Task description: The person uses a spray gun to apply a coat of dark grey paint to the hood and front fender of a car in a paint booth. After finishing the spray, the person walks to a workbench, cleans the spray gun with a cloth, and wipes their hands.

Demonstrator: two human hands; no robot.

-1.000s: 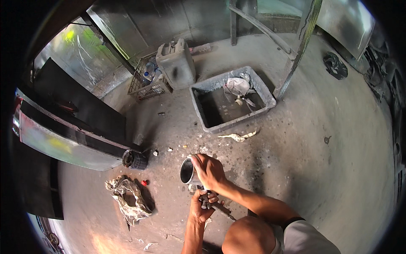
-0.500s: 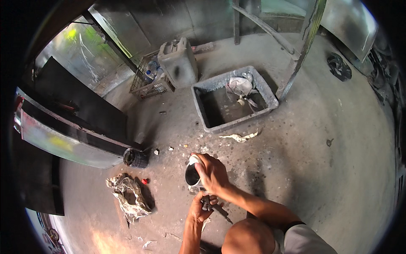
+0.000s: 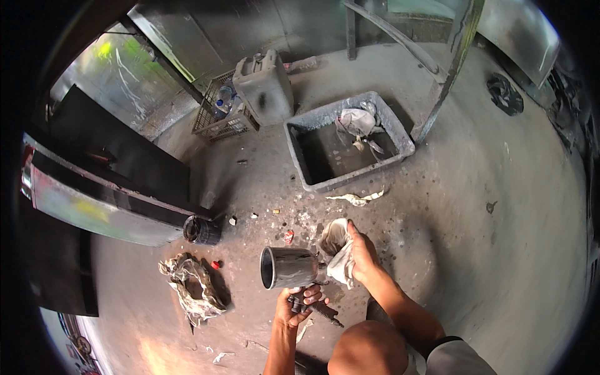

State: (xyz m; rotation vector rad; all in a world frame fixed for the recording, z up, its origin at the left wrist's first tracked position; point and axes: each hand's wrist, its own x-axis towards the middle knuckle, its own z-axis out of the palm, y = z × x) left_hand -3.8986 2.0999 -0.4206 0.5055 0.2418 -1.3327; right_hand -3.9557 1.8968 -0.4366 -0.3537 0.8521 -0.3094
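Note:
My left hand is closed around the dark body of a spray gun, whose lower end points down to the right. The gun's grey cup lies tilted on its side above the fingers, its round mouth facing left and dark inside. To the right of the cup, my right hand grips a crumpled whitish rag with dark stains. The rag hangs apart from the cup, beside its base end. Part of the gun is hidden behind my left fingers.
A grey tub with dark liquid and a whitish bundle stands ahead, near a jerrycan and a crate holding bottles. At left are a black can, a crumpled bag and a red cap. A post rises at right.
My right hand and the rag have moved off the cup to the right. The cup has tipped over so its side now shows. A small red-and-white scrap on the floor has come into sight.

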